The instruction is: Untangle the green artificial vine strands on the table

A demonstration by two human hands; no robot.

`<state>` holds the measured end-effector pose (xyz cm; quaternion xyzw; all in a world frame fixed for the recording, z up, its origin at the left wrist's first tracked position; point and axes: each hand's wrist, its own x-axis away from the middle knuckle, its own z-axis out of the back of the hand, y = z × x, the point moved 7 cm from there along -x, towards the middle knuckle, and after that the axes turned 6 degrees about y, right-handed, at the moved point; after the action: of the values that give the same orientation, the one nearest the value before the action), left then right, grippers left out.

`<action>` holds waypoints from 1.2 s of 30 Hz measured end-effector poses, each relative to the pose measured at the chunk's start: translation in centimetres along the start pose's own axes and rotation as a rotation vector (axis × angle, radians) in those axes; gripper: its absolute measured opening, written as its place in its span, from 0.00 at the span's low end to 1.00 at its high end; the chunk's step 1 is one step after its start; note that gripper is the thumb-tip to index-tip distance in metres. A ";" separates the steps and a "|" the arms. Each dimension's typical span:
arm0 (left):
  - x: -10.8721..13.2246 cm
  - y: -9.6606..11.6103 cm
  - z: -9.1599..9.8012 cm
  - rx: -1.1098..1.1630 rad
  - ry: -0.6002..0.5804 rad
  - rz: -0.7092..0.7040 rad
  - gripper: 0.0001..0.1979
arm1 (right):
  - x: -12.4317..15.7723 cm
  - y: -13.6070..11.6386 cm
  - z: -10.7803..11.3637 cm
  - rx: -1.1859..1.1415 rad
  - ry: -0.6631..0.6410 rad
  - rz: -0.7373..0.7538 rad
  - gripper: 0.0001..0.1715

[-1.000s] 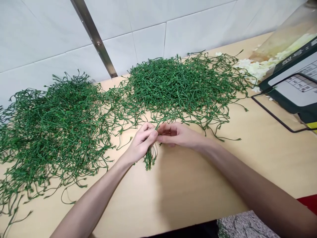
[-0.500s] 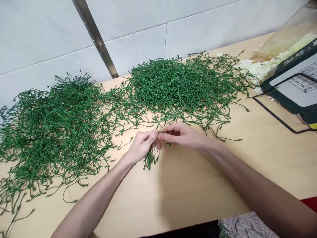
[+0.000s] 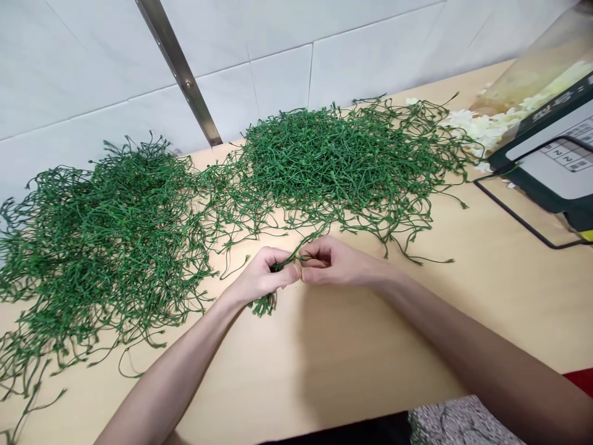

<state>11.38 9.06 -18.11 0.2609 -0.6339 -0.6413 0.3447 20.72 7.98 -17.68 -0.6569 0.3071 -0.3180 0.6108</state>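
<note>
Your left hand [image 3: 266,278] is curled shut around a small bunch of green stems [image 3: 264,305], whose ends stick out below your fist, over the table [image 3: 370,346]. Your right hand [image 3: 336,262] meets it thumb to thumb and pinches a single stem [image 3: 303,242] that runs up toward the right pile of stems [image 3: 343,154]. The left pile [image 3: 106,228] lies apart from both hands. White petals [image 3: 482,127] and a dark device [image 3: 551,154] sit at the far right.

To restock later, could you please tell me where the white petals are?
Head view: the white petals lie far right, between the right green stem pile and the dark device.
</note>
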 end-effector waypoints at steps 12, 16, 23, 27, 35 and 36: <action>0.0 -0.3 -0.3 0.034 -0.049 0.090 0.30 | -0.1 2.1 -1.4 -0.191 -0.027 -0.094 0.20; 0.0 -0.1 -0.4 0.027 -0.036 0.087 0.32 | -0.1 2.5 -1.3 -0.171 0.057 -0.124 0.25; 0.0 -0.2 0.0 -0.022 0.030 0.087 0.32 | 0.0 1.9 -1.3 -0.115 0.139 -0.118 0.28; 0.0 0.1 0.4 -0.010 0.091 0.031 0.31 | 0.0 1.2 -1.3 -0.087 0.176 -0.017 0.36; 0.5 0.3 1.4 -0.043 0.329 -0.039 0.33 | 0.5 -0.2 3.0 0.034 0.660 0.113 0.49; 0.4 0.2 0.9 -0.053 0.266 -0.041 0.32 | 0.3 -0.1 2.9 0.013 0.632 0.111 0.49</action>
<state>10.48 9.34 -17.84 0.3472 -0.5602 -0.6243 0.4193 23.22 9.55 -17.75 -0.5038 0.5151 -0.4744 0.5057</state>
